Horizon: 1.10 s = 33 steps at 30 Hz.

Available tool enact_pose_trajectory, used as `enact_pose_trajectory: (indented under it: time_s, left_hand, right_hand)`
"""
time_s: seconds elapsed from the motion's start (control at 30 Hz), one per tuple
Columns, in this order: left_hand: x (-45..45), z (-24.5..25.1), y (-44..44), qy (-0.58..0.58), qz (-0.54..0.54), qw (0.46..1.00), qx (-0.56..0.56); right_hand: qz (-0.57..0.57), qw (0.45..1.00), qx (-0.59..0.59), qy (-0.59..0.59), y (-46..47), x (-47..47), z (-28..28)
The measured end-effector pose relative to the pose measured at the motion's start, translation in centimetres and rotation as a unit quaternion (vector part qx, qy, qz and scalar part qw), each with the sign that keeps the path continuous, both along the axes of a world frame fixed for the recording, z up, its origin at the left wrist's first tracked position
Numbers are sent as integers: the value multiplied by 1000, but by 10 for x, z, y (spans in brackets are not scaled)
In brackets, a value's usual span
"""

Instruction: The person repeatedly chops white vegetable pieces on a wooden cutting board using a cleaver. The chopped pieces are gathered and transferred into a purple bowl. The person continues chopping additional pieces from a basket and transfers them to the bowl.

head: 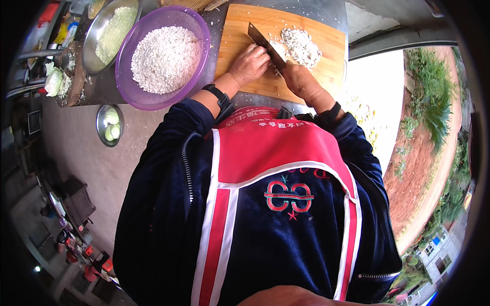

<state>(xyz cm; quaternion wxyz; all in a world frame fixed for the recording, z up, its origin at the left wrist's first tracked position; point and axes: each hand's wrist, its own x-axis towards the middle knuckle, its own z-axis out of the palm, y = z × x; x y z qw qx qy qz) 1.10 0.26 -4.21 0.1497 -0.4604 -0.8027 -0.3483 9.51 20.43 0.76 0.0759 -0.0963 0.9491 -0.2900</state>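
Note:
A wooden cutting board (245, 34) lies before me. My right hand (304, 82) grips a cleaver (266, 44) by its handle, which the fingers cover. The blade slants across the board from the hand toward the far left. My left hand (252, 63) rests on the board against the blade's left side, fingers curled; whatever lies under them is mostly hidden. White chopped pieces (300, 46) form a pile right of the blade, with more bits beside the blade. Left of the board stands a purple plastic basin (203, 38) holding finely chopped white pieces (164, 59).
A steel bowl (87, 53) of pale green chopped matter stands beyond the basin, near a cut cabbage (54, 80) on a round wooden block (76, 88). Another steel bowl (100, 134) with cabbages sits on the floor. A wall edge (402, 42) rises at the right.

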Motion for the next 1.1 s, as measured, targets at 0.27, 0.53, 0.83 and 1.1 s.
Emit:
enact_pose_trajectory:
  time_s: [0.27,0.53,0.83,1.1]
  left_hand:
    - [7,16,-13,45,8,996,-79]
    - [1,3,1,74,10,996,-48]
    - [-4,2,30,49,29,998,21]
    - [-2,1,28,45,39,998,21]
  right_hand:
    - [-27,999,-20,10,0,3,-7]
    - [-30,999,-20,33,10,0,-9]
    - [-28,998,39,43,26,-5,-3]
    - [-35,998,42,25,24,-5,-5]
